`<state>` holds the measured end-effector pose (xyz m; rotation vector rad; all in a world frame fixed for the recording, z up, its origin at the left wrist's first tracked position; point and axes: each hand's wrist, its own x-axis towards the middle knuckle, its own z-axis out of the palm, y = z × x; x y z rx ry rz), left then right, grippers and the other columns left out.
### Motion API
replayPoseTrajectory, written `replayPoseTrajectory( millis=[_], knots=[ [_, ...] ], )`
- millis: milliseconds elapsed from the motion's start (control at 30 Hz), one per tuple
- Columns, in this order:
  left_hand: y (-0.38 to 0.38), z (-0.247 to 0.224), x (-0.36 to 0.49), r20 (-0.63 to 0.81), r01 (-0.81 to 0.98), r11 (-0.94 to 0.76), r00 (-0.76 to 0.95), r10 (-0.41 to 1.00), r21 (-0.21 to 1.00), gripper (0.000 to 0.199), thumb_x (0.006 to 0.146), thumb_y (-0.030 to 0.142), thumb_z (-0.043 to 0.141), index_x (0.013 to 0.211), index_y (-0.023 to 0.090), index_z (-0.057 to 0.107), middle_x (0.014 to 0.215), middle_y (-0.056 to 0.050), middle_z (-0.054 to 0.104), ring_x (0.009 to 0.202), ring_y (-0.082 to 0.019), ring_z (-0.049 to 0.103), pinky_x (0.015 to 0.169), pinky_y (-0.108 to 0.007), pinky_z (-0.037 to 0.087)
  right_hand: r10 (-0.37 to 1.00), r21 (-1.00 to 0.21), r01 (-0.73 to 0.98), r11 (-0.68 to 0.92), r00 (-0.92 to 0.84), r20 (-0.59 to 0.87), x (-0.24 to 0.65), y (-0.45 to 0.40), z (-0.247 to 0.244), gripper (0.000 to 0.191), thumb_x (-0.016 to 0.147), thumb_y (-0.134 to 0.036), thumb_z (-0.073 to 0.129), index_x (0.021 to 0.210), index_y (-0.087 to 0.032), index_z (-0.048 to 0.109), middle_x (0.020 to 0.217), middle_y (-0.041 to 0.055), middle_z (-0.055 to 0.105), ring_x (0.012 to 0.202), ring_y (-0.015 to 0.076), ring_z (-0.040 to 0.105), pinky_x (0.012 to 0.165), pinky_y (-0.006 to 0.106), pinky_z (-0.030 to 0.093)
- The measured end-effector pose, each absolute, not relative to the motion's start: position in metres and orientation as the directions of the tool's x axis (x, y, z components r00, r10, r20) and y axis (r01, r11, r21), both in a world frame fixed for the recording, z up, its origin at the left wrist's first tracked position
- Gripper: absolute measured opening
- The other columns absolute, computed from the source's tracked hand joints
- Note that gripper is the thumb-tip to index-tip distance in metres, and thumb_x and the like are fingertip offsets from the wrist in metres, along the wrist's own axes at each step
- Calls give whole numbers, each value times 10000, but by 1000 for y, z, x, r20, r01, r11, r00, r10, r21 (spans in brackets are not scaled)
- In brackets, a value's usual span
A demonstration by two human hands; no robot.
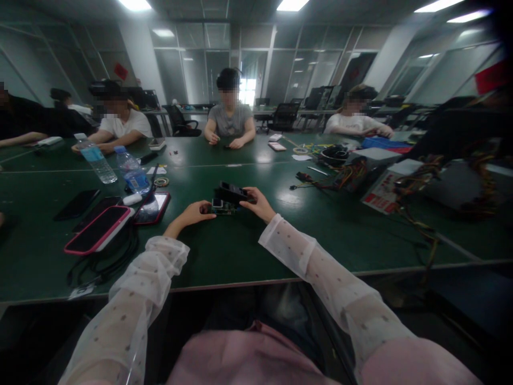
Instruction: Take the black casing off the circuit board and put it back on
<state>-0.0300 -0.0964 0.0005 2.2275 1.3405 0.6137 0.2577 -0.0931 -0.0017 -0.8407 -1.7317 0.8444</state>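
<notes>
Just in front of me, over the green table [240, 251], my left hand [195, 213] grips the left end of a small green circuit board [224, 209] with pale and dark parts on it. My right hand [258, 204] is closed on the right end of a black rectangular housing [230, 191]. The housing is tilted and sits above and partly over the board, hiding some of it. Whether the two pieces touch is too small to tell.
Left are two bottles [98, 160] [133, 172], a pink-edged device [98, 230], phones [152, 207] and black cables. Power supply boxes [387, 187] with tangled wires lie right. People sit across the table, one directly opposite [230, 117]. The table's near edge runs below my hands.
</notes>
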Motion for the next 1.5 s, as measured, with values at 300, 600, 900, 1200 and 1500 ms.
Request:
replayPoseTrajectory(
  millis=[300,600,900,1200,1500],
  knots=[
    [-95,0,-31,146,669,-434,442,885,603,600,670,604,633,1096,184,584,818,-20,587,711,-155,523,637,-273,392,749,-746,538,392,285,599,300,-69,-9,534,710,-382,656,1147,-188,419,1012,82,582,813,200,565,780,365,459],
    [-98,2,-30,133,672,-423,439,888,607,608,673,611,624,1101,183,580,822,-22,589,714,-157,524,634,-268,388,729,-702,709,62,448,517,320,-60,-24,511,682,-359,651,1101,-157,442,1060,125,553,958,252,541,830,399,435],
    [-96,-1,-31,138,682,-417,425,894,601,621,658,615,633,1105,187,584,810,-19,594,709,-159,530,630,-268,387,679,-677,735,-46,519,518,317,-63,-24,571,694,-407,649,1133,-115,430,1141,197,500,1101,335,440,936,490,339],
    [-96,0,-31,134,682,-423,436,890,597,615,664,625,625,1091,185,582,816,-21,592,712,-159,530,629,-269,391,638,-687,726,-32,544,545,315,-62,-22,698,745,-462,600,1266,-88,325,1180,211,444,1118,339,403,971,510,279],
    [-97,0,-32,140,672,-421,431,891,610,604,661,617,631,1074,178,589,828,-29,598,712,-160,531,630,-272,391,756,-661,746,-83,480,446,315,-62,-25,583,681,-327,674,1164,-107,434,1163,209,484,1108,350,407,940,489,307]
  ],
)
